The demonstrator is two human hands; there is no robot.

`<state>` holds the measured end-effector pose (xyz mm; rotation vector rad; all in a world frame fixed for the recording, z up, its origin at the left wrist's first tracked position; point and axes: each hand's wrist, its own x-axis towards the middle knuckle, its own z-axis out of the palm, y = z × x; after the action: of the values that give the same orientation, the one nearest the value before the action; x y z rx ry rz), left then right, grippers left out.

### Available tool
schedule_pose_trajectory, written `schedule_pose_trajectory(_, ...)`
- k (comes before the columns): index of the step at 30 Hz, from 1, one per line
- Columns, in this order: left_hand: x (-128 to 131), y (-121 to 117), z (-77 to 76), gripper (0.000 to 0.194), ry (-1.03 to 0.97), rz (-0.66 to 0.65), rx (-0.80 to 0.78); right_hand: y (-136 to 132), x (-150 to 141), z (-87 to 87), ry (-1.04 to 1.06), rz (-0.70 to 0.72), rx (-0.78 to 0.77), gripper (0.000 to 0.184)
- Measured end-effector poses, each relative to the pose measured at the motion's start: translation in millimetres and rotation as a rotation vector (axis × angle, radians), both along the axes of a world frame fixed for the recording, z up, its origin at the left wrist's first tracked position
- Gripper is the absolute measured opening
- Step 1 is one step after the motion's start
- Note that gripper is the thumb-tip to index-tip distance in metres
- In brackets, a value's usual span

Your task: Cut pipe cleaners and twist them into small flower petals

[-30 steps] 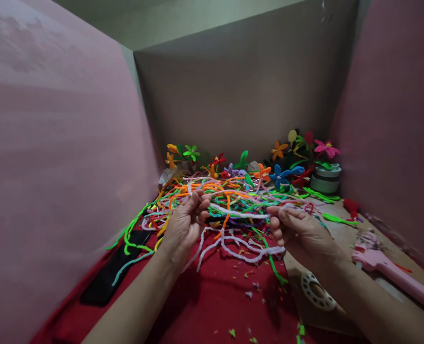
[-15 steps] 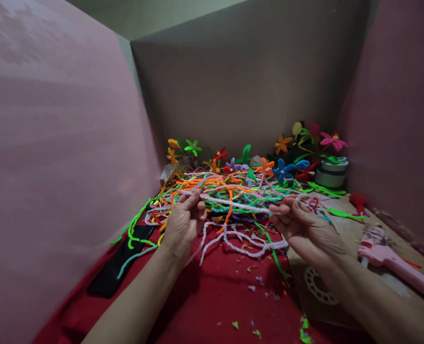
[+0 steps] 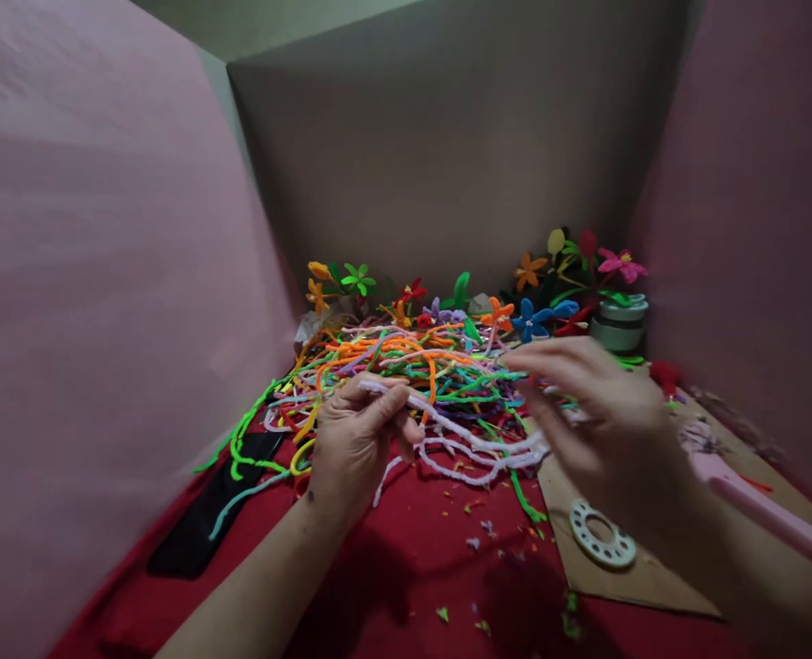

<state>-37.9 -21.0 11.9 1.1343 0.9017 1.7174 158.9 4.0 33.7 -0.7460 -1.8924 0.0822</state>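
Note:
My left hand (image 3: 356,437) pinches a white pipe cleaner (image 3: 450,425) between thumb and fingers. One short end pokes out past the thumb, and the longer part slopes down to the right, over other pale pipe cleaners (image 3: 470,478) lying on the red cloth (image 3: 406,549). My right hand (image 3: 601,430) is raised to the right of it, smeared by motion, with thumb and fingers apart and nothing visible between them. Beyond both hands spreads a tangled heap of coloured pipe cleaners (image 3: 392,352).
Pipe-cleaner flowers (image 3: 530,320) stand along the back, near a pale green pot (image 3: 618,325). At right, a white ring with holes (image 3: 602,534) and a pink glue gun (image 3: 741,494) rest on cardboard (image 3: 653,586). A black phone (image 3: 206,513) lies left. Pink panels (image 3: 103,275) flank the workspace.
My right hand has let go of the white pipe cleaner and lifted away from it. The pipe cleaner, stretched between both hands before, now droops from my left hand, which has turned slightly.

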Motion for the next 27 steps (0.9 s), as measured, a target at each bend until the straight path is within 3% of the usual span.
schedule_pose_trajectory(3,6.0,-5.3,1.9,0.006,-0.003,-0.014,-0.031,-8.7,-26.2,-7.2,-0.146,0.133,-0.174,0.015)
schedule_pose_trajectory(7,7.0,-6.5,-0.8,0.003,0.010,-0.043,-0.041,-5.2,-43.5,-19.6,0.014,0.350,-0.676,0.018)
schedule_pose_trajectory(9,5.3,-5.0,-3.7,0.004,0.020,-0.047,-0.046,-3.9,-45.3,-21.3,0.124,0.401,-0.804,0.016)
schedule_pose_trajectory(18,0.5,-1.9,-12.0,0.009,0.297,0.101,-0.012,-9.8,-46.2,-25.1,0.280,0.332,-0.871,0.013)
schedule_pose_trajectory(27,5.2,-6.6,-15.1,0.006,0.279,0.050,0.071,-6.7,-42.5,-30.4,0.177,0.291,-0.745,0.016)
